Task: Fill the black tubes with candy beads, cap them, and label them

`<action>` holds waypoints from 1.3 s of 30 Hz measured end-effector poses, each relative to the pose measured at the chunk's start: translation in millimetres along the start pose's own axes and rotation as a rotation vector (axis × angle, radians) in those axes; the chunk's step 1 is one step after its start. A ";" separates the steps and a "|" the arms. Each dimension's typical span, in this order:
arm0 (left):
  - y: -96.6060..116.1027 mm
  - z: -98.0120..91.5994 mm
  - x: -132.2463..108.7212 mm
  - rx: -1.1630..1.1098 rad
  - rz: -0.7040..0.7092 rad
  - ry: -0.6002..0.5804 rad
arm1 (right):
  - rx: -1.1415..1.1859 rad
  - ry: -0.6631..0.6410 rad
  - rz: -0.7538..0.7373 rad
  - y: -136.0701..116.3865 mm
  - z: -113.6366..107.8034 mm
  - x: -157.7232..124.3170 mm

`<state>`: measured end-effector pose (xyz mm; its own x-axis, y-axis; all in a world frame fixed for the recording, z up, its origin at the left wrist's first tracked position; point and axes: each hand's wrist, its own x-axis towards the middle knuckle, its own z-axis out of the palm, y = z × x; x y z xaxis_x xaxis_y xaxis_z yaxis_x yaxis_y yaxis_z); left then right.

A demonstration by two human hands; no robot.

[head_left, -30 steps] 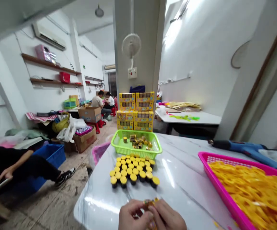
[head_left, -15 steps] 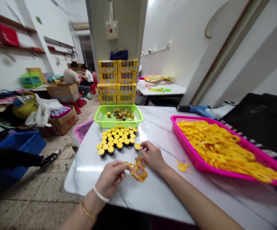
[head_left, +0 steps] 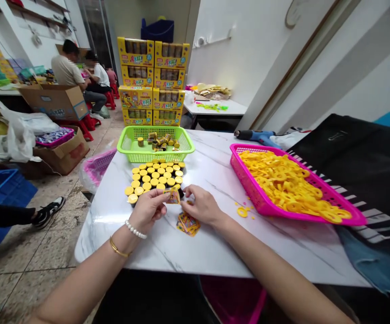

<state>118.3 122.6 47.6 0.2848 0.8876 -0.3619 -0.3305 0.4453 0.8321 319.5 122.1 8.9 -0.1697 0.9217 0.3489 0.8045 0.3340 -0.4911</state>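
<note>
The light-green perforated plastic basket, holding small gold-and-brown cylinders, stands on the white marbled surface. Directly in front of it, a cluster of black cups with round yellow tops lies between it and the hands. Nearer the person than the basket, the left hand pinches a small printed yellow sheet between thumb and fingers. The right hand is half curled beside a dark cup; I cannot tell whether it grips it. Below its fingers lies a pile of colourful printed sheets. Right of the basket sit a magenta plastic tray heaped with yellow plastic rings and a blue-and-black tool. Behind the basket, stacked yellow windowed cardboard boxes carry large Chinese characters with an exclamation mark; their smaller print is unreadable.
</note>
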 end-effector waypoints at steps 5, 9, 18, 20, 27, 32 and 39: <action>-3.9 -9.8 -3.6 0.025 0.044 -0.034 | -0.039 0.024 0.020 -10.3 6.3 7.1; -3.3 -14.2 -2.9 0.040 0.019 -0.024 | -0.098 -0.027 0.028 -21.0 19.7 12.7; -0.2 -15.9 -1.2 0.048 0.042 0.008 | -0.157 -0.057 -0.006 -31.6 32.6 21.8; 0.9 -15.0 -1.5 0.042 0.049 0.018 | -0.083 -0.080 0.029 -28.9 33.7 23.0; -0.2 -16.2 -0.6 0.010 0.038 0.038 | -0.037 -0.163 -0.007 -21.3 9.5 12.1; 2.4 -16.2 1.8 -0.092 -0.058 0.020 | 0.527 -0.063 0.021 -16.5 -12.6 10.9; 4.7 -12.6 2.3 -0.237 -0.133 -0.004 | 0.990 0.017 0.058 -28.7 -22.2 6.5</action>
<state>106.1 128.2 45.4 0.3433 0.8191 -0.4596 -0.4909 0.5736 0.6557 308.0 114.2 43.0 -0.1306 0.9414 0.3110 -0.0289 0.3099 -0.9503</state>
